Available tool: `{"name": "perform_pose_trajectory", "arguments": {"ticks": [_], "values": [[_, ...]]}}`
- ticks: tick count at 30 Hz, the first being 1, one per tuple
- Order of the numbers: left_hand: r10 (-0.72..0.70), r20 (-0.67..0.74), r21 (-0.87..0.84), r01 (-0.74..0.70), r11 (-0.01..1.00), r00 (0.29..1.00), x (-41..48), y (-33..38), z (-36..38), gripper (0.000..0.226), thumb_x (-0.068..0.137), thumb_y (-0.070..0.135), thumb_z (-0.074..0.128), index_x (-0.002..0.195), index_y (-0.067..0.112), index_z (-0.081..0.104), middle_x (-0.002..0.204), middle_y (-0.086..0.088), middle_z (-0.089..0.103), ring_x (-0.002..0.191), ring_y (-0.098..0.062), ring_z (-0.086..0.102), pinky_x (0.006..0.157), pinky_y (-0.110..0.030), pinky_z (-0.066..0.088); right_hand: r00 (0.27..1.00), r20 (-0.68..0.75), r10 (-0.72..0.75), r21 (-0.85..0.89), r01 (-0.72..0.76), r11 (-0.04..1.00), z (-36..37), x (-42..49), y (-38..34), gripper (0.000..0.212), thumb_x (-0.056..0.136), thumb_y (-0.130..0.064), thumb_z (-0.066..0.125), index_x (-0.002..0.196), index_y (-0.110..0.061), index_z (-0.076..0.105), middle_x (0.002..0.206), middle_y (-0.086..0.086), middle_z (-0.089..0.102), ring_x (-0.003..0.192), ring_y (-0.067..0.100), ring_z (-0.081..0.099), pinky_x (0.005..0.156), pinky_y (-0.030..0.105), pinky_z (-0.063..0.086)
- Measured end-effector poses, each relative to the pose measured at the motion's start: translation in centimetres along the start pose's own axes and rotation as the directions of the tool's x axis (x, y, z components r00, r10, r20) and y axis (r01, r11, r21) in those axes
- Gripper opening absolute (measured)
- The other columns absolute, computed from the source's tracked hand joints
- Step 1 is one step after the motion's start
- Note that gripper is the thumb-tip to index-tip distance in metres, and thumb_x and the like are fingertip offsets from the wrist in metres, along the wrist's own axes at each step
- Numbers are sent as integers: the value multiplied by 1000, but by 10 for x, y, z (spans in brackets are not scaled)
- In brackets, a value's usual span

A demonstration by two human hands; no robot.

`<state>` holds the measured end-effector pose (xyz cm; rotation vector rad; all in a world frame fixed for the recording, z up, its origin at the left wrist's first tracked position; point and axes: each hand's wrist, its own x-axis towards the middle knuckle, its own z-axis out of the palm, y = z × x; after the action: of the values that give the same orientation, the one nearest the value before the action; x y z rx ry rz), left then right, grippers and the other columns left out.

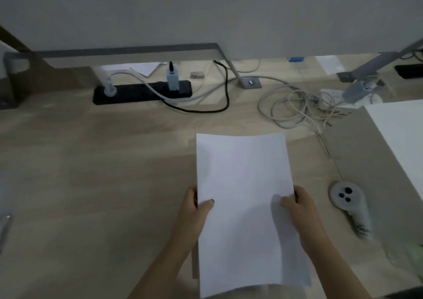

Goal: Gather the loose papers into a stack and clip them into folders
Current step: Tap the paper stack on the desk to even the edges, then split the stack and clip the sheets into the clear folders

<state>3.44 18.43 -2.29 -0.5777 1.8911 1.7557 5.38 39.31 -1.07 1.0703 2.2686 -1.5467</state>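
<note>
A stack of white papers point(243, 207) is held up above the wooden desk point(91, 184), in the lower middle of the view. My left hand point(192, 216) grips its left edge, thumb on top of the sheets. My right hand point(299, 209) grips the right edge the same way. More white paper point(402, 143) lies at the right edge of the desk. No folder or clip is in view.
A white handheld controller point(350, 204) lies right of my right hand. Tangled grey cables point(295, 106) and a black power strip point(142, 91) sit at the back by the grey partition point(206, 12). A blurred grey object point(5, 225) shows at the far left.
</note>
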Motion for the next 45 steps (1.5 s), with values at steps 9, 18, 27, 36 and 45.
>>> {"name": "perform_pose_trajectory", "arguments": {"ticks": [9, 18, 27, 36, 45], "values": [[-106, -65, 66, 110, 992, 992, 29, -12, 108, 24, 86, 9, 56, 104, 24, 50, 102, 1, 63, 95, -21, 63, 90, -41, 50, 999, 1, 45, -153, -45, 987, -69, 65, 33, 22, 92, 0, 43, 112, 0, 51, 93, 14, 54, 74, 22, 46, 58, 28, 35], [-106, -128, 195, 130, 972, 986, 39, -16, 136, 21, 87, 15, 54, 103, 27, 49, 94, 13, 61, 91, -15, 62, 90, -42, 51, 997, -16, 77, -125, -78, 989, -80, 91, 50, 15, 94, -4, 43, 104, -15, 46, 65, -4, 36, 52, 4, 41, 57, 18, 39], [-75, -134, 308, 114, 945, 988, 42, -15, 139, 32, 89, 16, 53, 120, 13, 49, 118, -2, 62, 107, -24, 59, 96, -41, 46, 1000, -25, -13, -277, 6, 961, -84, 82, 50, 45, 88, -1, 50, 131, -7, 42, 126, 15, 52, 112, 35, 51, 91, 38, 43], [2, -130, 371, 47, 927, 992, 35, -20, 104, 41, 85, 19, 57, 125, 17, 45, 123, 4, 52, 109, -15, 55, 96, -31, 43, 993, -45, -111, -330, 91, 940, -75, 58, 31, 60, 89, -2, 50, 144, -6, 26, 145, 20, 32, 133, 33, 34, 106, 39, 32], [170, -190, 176, -137, 975, 967, 12, -23, -24, 21, 87, -1, 54, 100, 16, 54, 97, 0, 60, 78, 5, 53, 67, -1, 39, 925, 212, -317, -298, 370, 880, 34, -11, -25, 50, 92, -13, 52, 140, -16, 37, 137, 5, 43, 126, 17, 43, 100, 26, 35]]}}
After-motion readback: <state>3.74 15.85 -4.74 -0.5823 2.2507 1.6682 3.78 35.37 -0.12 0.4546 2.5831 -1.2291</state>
